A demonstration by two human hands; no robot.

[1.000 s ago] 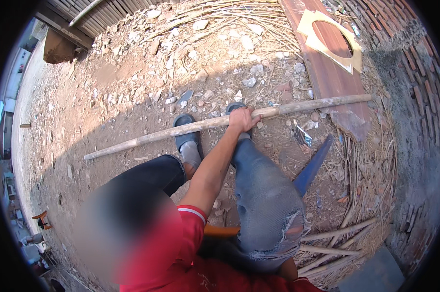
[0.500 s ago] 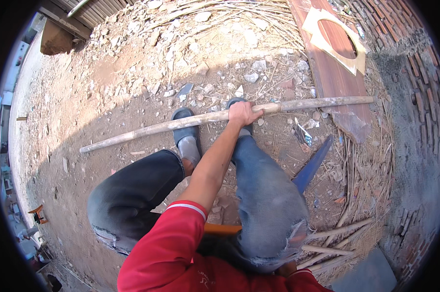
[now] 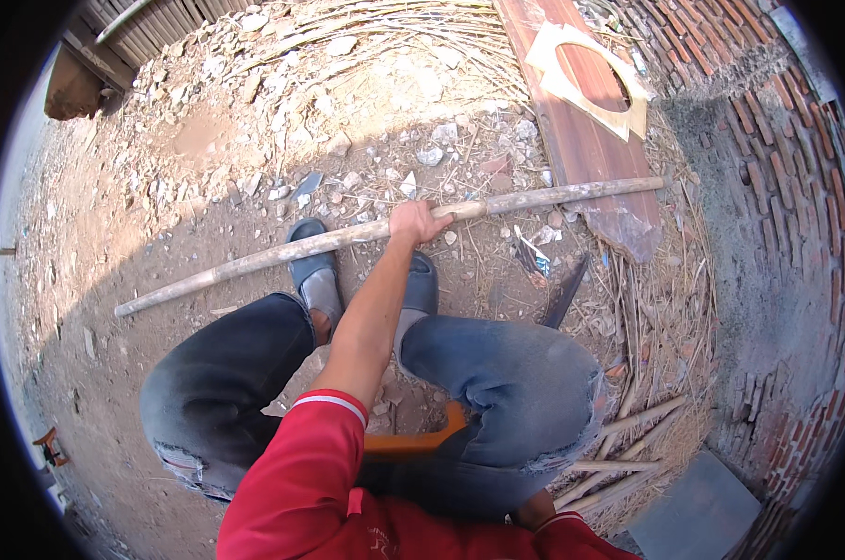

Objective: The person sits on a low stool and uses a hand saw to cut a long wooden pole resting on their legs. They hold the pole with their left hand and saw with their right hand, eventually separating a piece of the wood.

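My left hand is closed around a long pale wooden pole near its middle. The pole lies crosswise in front of me, its right end over a brown board. Beside my right thigh, a patch of skin of my right arm or hand shows; its fingers are hidden. A dark tapering blade, like a saw's, sticks out beyond my right leg, its other end out of sight. Between my thighs shows part of an orange object. The left sandal touches or sits just under the pole; the right sandal is on the near side.
A pale panel with an oval cutout rests on the board. A brick wall runs along the right. Stones and dry stalks litter the ground ahead. Several cut sticks and a grey slab lie at lower right.
My right foot has drawn back from under the pole to its near side, and the right knee has swung outward. The blade shows narrower and darker. My left hand keeps its hold.
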